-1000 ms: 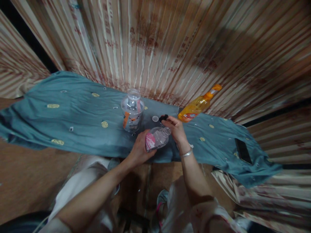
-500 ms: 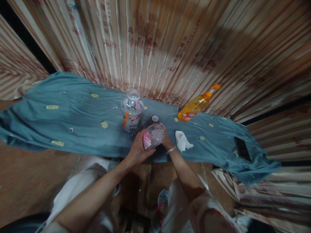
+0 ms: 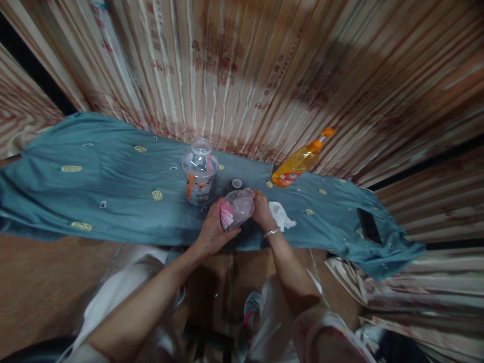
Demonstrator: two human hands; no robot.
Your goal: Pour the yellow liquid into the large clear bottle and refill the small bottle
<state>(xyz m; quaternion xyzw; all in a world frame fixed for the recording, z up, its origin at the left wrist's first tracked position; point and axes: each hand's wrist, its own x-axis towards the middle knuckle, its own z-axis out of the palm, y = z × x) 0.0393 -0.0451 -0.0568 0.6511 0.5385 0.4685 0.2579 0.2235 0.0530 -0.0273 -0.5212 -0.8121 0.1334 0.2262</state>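
My left hand (image 3: 212,233) grips the bottom end of a small clear plastic bottle (image 3: 237,208) with a pink label, held tilted over the teal cloth (image 3: 113,191). My right hand (image 3: 262,210) is closed around the bottle's neck end; whatever it holds there is hidden by the fingers. A white bottle cap (image 3: 237,183) lies on the cloth just beyond the bottle. A crumpled white tissue (image 3: 280,216) lies beside my right wrist.
A large clear jar (image 3: 199,173) with an orange label stands behind the small bottle. An orange bottle (image 3: 300,160) leans against the striped curtain (image 3: 264,75). A dark phone (image 3: 368,226) lies on the cloth at the right. My knees are below the cloth's front edge.
My right hand left the dark thing near the cap and moved onto the bottle's neck. The white tissue is now uncovered on the cloth. The view shifted slightly.
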